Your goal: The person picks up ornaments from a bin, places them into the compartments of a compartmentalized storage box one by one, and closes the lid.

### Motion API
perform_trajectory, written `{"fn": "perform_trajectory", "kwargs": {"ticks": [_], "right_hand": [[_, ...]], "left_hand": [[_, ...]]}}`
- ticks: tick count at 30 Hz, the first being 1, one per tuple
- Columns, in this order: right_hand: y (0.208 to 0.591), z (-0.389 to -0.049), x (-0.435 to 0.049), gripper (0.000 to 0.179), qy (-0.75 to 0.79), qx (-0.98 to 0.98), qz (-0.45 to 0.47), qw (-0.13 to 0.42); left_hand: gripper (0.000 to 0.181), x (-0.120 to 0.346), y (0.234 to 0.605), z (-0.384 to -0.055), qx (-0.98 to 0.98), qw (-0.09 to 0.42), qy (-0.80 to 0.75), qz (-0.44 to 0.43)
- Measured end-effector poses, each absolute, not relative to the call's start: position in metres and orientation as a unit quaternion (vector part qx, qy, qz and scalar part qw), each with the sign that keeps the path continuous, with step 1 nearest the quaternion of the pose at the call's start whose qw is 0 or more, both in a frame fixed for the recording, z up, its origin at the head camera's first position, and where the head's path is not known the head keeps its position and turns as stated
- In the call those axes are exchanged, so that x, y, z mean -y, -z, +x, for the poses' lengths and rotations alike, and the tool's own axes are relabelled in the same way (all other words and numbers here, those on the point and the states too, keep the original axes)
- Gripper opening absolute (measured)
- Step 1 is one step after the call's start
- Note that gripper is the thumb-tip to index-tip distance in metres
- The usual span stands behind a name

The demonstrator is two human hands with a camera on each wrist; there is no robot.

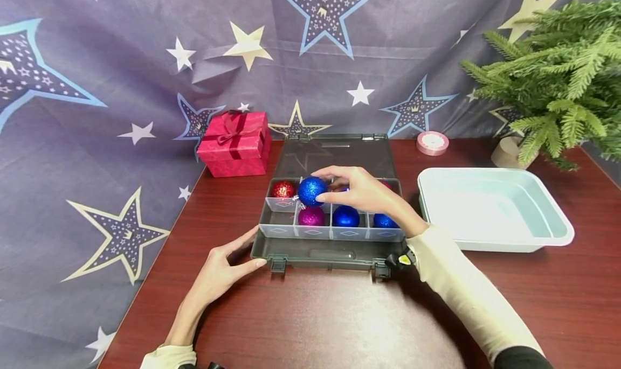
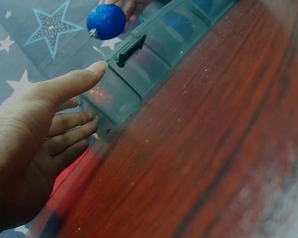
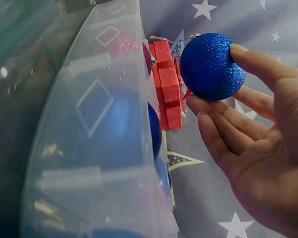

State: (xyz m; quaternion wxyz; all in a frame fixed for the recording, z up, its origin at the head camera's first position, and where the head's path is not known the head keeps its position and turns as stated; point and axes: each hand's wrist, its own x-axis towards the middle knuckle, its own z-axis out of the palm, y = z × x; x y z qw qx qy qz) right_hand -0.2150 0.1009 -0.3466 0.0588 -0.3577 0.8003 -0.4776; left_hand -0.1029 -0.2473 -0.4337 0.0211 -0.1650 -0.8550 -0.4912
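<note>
**Blue ball held above the far-left part of the box**

Your right hand point(image 1: 364, 192) pinches the blue glitter ball point(image 1: 311, 190) between the thumb and the fingertips, so the grip is closed on it. The ball sticks out to the left of the fingers, and its small silver cap with the hanging loop also points left, away from your palm. It hangs just above the organizer box point(image 1: 330, 250), over the far row, next to the compartment with the red ball point(image 1: 283, 189). From these views I cannot tell whether it touches a divider.

Your right hand is therefore the one at the ball. Your left hand point(image 1: 223, 269) is further from it: it lies on the table point(image 1: 339, 326) with the fingers straight and relaxed, the fingertips at the near-left corner of the box, holding nothing.

The ball is round, deep blue and covered with rough glitter, so it has no long axis except the cap side. In the near row lie a magenta ball point(image 1: 311, 216) and two other blue balls point(image 1: 345, 216). The near-left compartment looks empty. On the right, well apart, stands a pale tray point(image 1: 495, 239).
</note>
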Motion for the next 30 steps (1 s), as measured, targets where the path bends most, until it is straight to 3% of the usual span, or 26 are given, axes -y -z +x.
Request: {"fn": "perform_trajectory", "kwargs": {"ticks": [17,30], "right_hand": [[0.346,-0.223,-0.067,0.049,0.452,-0.803,-0.374,0.101],[0.346,-0.226,-0.050,0.049,0.436,-0.802,-0.396,0.097]], "left_hand": [[0.070,0.247,0.433,-0.103,0.858,0.020,0.488,-0.161],[0.069,0.248,0.432,-0.103,0.860,0.012,0.486,-0.154]]}}
